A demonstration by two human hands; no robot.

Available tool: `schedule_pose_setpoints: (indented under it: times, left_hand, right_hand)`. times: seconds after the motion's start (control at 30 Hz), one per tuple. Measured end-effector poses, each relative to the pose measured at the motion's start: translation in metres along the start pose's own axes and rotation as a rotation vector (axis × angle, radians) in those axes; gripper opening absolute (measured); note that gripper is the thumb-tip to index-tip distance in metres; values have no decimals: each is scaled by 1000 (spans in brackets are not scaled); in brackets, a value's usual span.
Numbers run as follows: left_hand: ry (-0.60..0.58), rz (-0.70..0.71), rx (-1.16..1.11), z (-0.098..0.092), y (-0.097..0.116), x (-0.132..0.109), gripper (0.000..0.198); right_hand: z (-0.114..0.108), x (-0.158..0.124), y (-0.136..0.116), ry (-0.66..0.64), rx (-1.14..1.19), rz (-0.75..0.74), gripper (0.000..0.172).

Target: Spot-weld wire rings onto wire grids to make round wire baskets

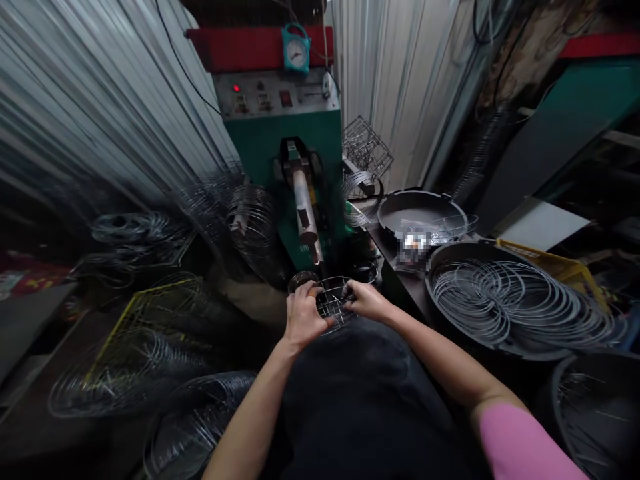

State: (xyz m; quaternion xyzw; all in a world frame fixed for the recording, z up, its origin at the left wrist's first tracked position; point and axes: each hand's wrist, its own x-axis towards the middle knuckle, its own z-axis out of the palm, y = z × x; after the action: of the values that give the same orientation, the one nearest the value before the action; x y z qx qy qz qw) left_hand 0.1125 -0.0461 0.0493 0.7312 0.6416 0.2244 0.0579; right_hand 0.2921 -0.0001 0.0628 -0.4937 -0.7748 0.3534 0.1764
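A small round wire basket (332, 301) sits just below the metal arm (305, 210) of a green machine (283, 143). My left hand (303, 316) is closed on the basket's left rim. On its right rim my right hand (367, 299) is closed too. Both hands hold it over my dark-clothed lap. Part of the basket is hidden behind my fingers.
A black tub (505, 337) with several loose wire rings lies at the right, a second tub (423, 210) behind it and another at the lower right. Stacks of wire frames (145, 353) and coils fill the left. A wire cage (367, 148) stands beside the machine. Corrugated metal walls enclose the space.
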Motion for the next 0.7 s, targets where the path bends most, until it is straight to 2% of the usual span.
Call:
schedule_pose_setpoints:
  times: [0.13,0.27,0.4,0.6,0.7]
  left_hand:
    - [-11,19,-7,5,-2,-2,61]
    - [10,23,-7,10,-3,-3,59]
    - [14,34,-18,11,-2,-3,58]
    - [13,25,-41,12,2,-3,58]
    - [11,19,-50,12,3,-3,58]
  right_hand:
    - [21,2,1,133,-18,-28,17]
    - [37,-4,10,207,94,-65,15]
    - [41,-7,17,219,204,-111,18]
    - [46,-11,19,302,232,-113,22]
    - [46,-12,21,257,223,-107,24]
